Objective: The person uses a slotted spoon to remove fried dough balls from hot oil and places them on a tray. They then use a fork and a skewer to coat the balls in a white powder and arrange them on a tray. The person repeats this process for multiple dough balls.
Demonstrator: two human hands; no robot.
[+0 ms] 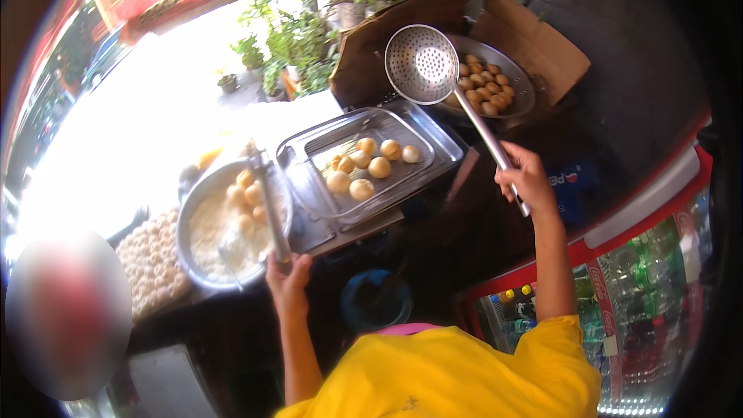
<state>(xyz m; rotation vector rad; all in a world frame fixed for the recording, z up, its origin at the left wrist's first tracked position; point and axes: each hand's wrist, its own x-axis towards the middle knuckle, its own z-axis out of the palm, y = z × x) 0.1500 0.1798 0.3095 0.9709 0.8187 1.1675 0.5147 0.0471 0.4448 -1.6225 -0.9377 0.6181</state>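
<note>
My right hand (522,179) is closed round the long handle of a perforated metal skimmer (422,64). The skimmer's round bowl is raised, covering part of a pan (526,93) of golden-brown balls (487,87). My left hand (289,277) grips a long metal utensil (272,213), possibly tongs, blurred at its far end. That utensil crosses the right side of a metal bowl (183,232) with white powder and several pale brown balls (246,195) inside. Between the hands, several fried-looking balls (379,167) lie on a rectangular metal tray (313,143).
Cardboard (553,50) shields the far side of the pan. Left of the bowl sit many pale round pieces (155,259) in rows. A blue tub (377,299) is below the counter. A drinks fridge (642,279) stands at right; potted plants (290,42) are beyond.
</note>
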